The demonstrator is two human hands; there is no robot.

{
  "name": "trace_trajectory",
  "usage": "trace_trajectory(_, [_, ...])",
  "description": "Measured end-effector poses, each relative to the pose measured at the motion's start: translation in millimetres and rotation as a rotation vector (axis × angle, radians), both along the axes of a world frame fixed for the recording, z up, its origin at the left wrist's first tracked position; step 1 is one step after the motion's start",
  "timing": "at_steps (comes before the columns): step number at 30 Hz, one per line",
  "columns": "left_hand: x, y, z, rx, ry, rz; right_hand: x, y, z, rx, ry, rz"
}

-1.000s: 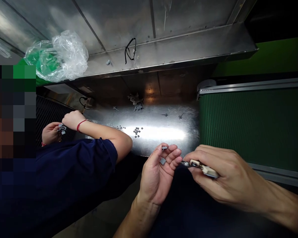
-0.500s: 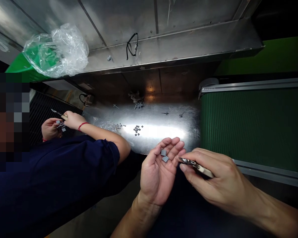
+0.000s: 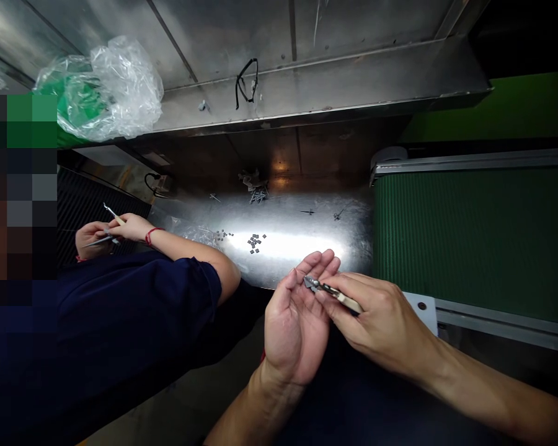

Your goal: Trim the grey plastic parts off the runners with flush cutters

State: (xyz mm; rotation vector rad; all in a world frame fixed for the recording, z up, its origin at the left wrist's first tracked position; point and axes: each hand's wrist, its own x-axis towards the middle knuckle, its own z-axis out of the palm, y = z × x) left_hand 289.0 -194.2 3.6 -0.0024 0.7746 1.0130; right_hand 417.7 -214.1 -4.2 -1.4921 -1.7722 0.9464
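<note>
The left hand (image 3: pixel 297 334) and right hand (image 3: pixel 376 316) are bare, and so are both forearms (image 3: pixel 483 384). A thin bit of red (image 3: pixel 263 355) peeks out at nine o'clock on the left wrist (image 3: pixel 281 384); too little shows to say what it is. Dark, nearly black-blue clothes (image 3: pixel 367 390) show at five o'clock.

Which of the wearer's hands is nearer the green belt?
Right. The right hand is near the left end of the green belt; the left hand is farther left.

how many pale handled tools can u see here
2: one pale-handled tool in the wearer's right hand, metal tip over the open left hand; a second tool in a co-worker's hand at far left. More may be hidden.
</note>
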Motion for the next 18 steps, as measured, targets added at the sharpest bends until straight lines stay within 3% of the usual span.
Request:
trace_trajectory(8, [-2.2, -2.7, -5.5, 0.035, 0.096, 0.019, 10.2, 8.8, -1.9, -0.365, 0.337, -0.102])
trace_trajectory(14, [-7.7, -9.9, -19.3, 0.113, 0.283, -0.038, 17.5, 14.3, -1.5, -0.431, 0.368, -0.079])
trace_trajectory(18, [-8.7, -12.4, -19.0, 0.18, 0.317, -0.108, 18.7, 15.3, -0.8, -0.449, 0.399, -0.064])
